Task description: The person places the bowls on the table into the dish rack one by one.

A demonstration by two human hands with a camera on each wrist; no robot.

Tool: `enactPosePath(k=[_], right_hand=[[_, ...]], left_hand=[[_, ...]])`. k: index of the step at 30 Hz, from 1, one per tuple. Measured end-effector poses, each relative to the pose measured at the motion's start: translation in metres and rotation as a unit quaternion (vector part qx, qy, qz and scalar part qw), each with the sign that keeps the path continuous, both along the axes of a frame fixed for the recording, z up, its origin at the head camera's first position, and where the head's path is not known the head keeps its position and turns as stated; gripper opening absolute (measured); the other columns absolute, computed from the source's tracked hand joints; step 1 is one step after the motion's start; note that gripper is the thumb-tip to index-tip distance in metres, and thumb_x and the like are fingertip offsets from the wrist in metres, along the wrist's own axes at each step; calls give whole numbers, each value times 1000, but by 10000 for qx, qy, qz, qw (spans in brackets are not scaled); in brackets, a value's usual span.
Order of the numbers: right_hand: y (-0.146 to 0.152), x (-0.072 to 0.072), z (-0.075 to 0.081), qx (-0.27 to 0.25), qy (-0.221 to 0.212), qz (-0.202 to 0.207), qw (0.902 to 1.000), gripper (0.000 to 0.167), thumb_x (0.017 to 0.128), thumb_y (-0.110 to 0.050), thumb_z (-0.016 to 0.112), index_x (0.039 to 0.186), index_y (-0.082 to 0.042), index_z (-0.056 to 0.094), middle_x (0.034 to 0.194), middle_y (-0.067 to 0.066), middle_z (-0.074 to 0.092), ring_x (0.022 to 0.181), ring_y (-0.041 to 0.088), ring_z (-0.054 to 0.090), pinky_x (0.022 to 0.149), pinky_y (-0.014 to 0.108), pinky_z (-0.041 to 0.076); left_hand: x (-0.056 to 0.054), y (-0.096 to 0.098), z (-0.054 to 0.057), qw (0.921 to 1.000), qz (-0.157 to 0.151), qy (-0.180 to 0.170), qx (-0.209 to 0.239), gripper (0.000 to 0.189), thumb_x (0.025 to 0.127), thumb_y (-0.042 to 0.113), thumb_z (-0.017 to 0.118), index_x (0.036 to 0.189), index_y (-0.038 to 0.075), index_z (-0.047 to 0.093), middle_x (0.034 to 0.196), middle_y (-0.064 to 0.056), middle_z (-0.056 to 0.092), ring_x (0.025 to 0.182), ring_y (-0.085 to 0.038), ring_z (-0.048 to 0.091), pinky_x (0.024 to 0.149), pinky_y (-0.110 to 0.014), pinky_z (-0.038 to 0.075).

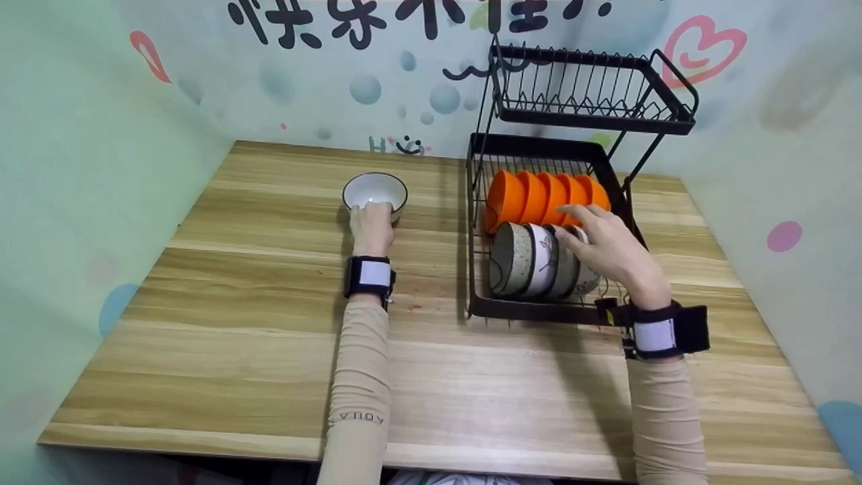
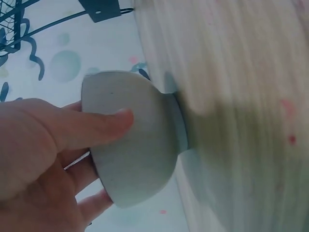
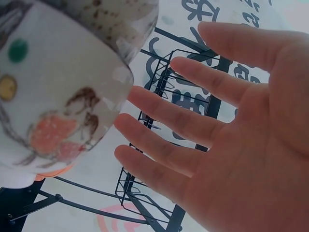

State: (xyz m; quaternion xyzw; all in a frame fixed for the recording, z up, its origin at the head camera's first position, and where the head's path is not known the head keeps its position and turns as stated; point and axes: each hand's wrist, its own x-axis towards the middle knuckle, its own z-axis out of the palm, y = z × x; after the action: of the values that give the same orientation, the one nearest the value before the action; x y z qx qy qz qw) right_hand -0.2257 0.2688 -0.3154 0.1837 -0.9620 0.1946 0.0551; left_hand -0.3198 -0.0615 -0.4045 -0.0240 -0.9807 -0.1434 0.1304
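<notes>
A white bowl with a dark rim [image 1: 375,185] stands on the table left of the rack. My left hand [image 1: 371,225] grips its near rim, the thumb lying along the outer wall of the bowl [image 2: 137,159] and the other fingers inside. Over the right end of a row of ceramic bowls [image 1: 515,263] is my right hand [image 1: 606,246], its fingers spread and holding nothing. In the right wrist view a bowl with a painted flower pattern [image 3: 53,96] is close to those fingertips. Behind the ceramic row, several orange bowls [image 1: 508,199] stand on edge, partly hidden by the right hand.
A black two-tier dish rack [image 1: 512,308] holds both rows on its lower tier. Its upper wire shelf [image 1: 572,121] rises at the back, near the wall. The wooden table [image 1: 236,323] is bounded by walls at the left, back and right.
</notes>
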Motion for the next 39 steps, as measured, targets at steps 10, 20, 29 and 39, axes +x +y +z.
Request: enactPosePath(k=[10,20,29,39], right_hand=[[0,0,-1,30,141,78,9999,41,97,-25,50,132,-3,50,129,23,55,115,39,52,97,53,40],[0,1,0,39,41,68,10000,42,98,-27,50,133,-4,49,131,23,54,116,39,52,98,54,40],[0,1,1,35,-32,17,10000,43,98,-28,50,134,-5,49,132,23,53,116,39,52,98,54,40],[0,1,1,46,85,63,9999,43,98,-27,51,133,-3,49,131,23,54,114,39,52,97,53,40]], left_hand=[[-1,-2,-1,9996,174,136,183,16,86,9,60,93,6,74,99,-18,72,97,-37,66,91,-45,41],[4,-5,6,9985,113,453,269,17,83,1,58,87,6,73,97,-18,72,93,-39,67,88,-47,43],[10,-6,18,9975,-112,585,387,21,84,-2,53,82,7,72,94,-17,71,90,-37,66,84,-45,43],[20,1,48,9903,-467,1215,485,25,79,-12,55,85,6,71,93,-11,74,88,-36,68,80,-45,49]])
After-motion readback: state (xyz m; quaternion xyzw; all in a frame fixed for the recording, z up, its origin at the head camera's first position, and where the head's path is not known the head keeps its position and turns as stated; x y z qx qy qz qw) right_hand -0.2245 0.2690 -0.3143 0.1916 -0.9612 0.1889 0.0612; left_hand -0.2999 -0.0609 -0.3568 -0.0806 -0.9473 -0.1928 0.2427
